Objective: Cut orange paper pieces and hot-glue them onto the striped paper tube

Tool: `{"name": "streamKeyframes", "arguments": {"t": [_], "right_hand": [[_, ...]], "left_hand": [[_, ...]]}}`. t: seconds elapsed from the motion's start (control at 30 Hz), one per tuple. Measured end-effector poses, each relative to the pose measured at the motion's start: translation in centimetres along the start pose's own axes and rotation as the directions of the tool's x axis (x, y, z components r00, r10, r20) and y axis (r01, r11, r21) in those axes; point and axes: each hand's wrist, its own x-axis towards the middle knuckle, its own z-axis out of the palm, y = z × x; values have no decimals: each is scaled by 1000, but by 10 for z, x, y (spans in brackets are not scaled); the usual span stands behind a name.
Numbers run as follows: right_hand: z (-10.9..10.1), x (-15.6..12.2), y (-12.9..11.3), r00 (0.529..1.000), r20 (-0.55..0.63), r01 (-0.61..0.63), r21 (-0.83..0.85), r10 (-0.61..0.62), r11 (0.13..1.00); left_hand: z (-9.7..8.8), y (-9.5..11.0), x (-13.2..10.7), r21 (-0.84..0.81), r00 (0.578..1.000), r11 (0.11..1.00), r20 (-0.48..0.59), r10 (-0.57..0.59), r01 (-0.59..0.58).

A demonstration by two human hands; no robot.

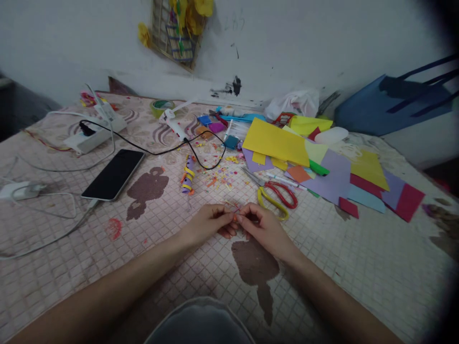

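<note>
Fingertips of my left hand (pixel 215 220) and my right hand (pixel 261 224) meet over the table, pinching a small orange piece (pixel 235 217) between them. Most of that piece is hidden by the fingers, so its kind is unclear. Thin pinkish strands show just above the fingertips. Beyond my right hand lie scissors (pixel 274 196) with one red and one yellow handle, blades apart. A purple roll wound with a yellow strip (pixel 188 176) stands farther off to the left. Tiny coloured scraps (pixel 224 177) are scattered past both hands.
Coloured sheets (pixel 276 143) are heaped at the right. A glue gun (pixel 174 125) with a black cord lies at the back, near green tape (pixel 162 108). On the left are a phone (pixel 114 174) on a cable, a power strip (pixel 96 131) and a charger (pixel 19 190).
</note>
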Motion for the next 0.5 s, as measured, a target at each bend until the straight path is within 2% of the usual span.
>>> {"name": "streamKeyframes", "arguments": {"t": [0.17,0.37,0.5], "right_hand": [[1,-1,1,999,32,-24,54,22,998],[-3,0,1,978,192,-143,302,87,943],[-3,0,2,973,211,-163,331,95,929]], "left_hand": [[1,1,-3,138,996,987,18,84,-86],[-1,1,-2,-29,994,999,110,-24,28],[-2,1,-2,-40,996,999,83,-31,34]]}}
